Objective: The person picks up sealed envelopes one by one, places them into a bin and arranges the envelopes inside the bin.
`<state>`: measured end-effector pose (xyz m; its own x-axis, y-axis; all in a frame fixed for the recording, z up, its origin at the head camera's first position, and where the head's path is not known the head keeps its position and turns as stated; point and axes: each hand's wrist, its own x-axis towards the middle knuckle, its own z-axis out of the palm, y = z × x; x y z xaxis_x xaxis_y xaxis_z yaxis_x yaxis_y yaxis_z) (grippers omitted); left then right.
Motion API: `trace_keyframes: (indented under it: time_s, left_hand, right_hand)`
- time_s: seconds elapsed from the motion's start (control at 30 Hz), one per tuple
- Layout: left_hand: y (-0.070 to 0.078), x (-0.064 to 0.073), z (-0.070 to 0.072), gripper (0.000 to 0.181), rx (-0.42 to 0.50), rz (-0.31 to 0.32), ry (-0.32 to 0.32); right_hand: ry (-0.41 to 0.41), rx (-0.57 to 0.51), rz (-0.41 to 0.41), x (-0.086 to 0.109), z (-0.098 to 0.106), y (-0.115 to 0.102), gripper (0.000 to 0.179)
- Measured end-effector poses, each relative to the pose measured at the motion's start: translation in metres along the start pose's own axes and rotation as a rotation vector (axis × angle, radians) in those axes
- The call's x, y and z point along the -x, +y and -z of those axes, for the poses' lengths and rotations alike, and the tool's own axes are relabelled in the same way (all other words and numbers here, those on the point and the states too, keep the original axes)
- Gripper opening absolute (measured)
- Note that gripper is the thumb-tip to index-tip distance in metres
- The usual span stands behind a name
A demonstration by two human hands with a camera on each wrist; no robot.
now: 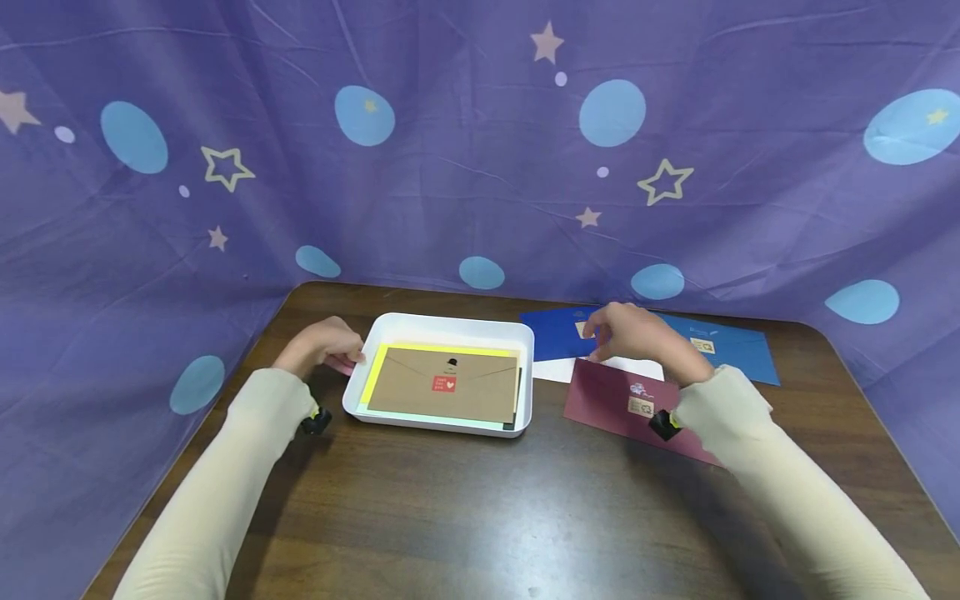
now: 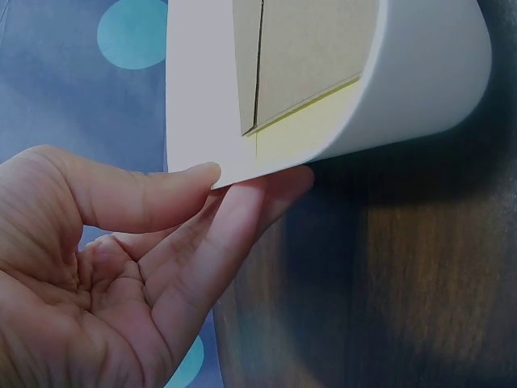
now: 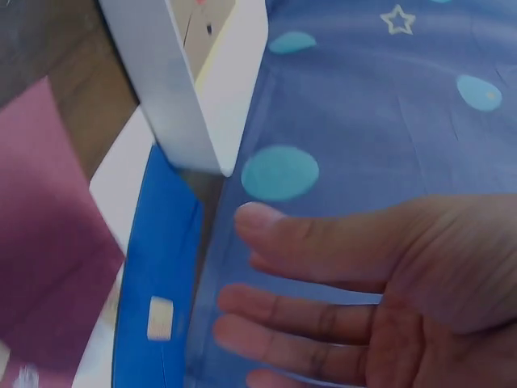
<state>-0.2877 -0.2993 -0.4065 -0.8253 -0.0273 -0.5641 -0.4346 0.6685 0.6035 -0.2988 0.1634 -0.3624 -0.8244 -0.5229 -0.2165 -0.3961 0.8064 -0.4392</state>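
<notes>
On the left side of the table, my left hand [image 1: 332, 343] pinches the rim of a white tray [image 1: 450, 328], thumb on the inner side and fingers underneath in the left wrist view. A brown kraft envelope [image 1: 412, 392] with a red sticker lies on top in the tray, with yellow [image 1: 372, 379] and other coloured paper edges under it. My right hand [image 1: 636, 335] hovers over the envelopes to the right, its fingers apart and empty in the right wrist view. Below it are a dark blue envelope [image 1: 551, 333], a maroon envelope [image 1: 600, 398] and a white envelope [image 1: 551, 370].
A lighter blue envelope [image 1: 746, 350] lies at the back right, partly behind the right arm. The brown wooden table [image 1: 420, 508] runs back to a purple curtain [image 1: 465, 200] with stars and blue spots.
</notes>
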Motion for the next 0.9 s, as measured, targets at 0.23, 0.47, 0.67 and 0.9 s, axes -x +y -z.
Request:
trace_keyframes:
  time_s: [0.23,0.47,0.67,0.9]
  left_hand:
    - [0.002,0.002,0.0,0.011,-0.011,0.005,0.008]
    - [0.001,0.0,-0.001,0.012,-0.018,0.008,0.01]
    - [0.0,-0.001,-0.001,0.012,-0.018,0.009,0.012]
    - [0.001,-0.002,-0.001,0.012,-0.032,0.016,0.012]
  right_hand:
    - [0.001,0.035,-0.094,0.023,0.0,0.021,0.034]
    - [-0.01,0.011,-0.15,0.037,-0.004,0.04,0.039]
    - [-0.031,0.047,-0.14,0.044,-0.005,0.056,0.041]
    - [-0.08,0.154,-0.149,0.048,-0.009,0.072,0.047]
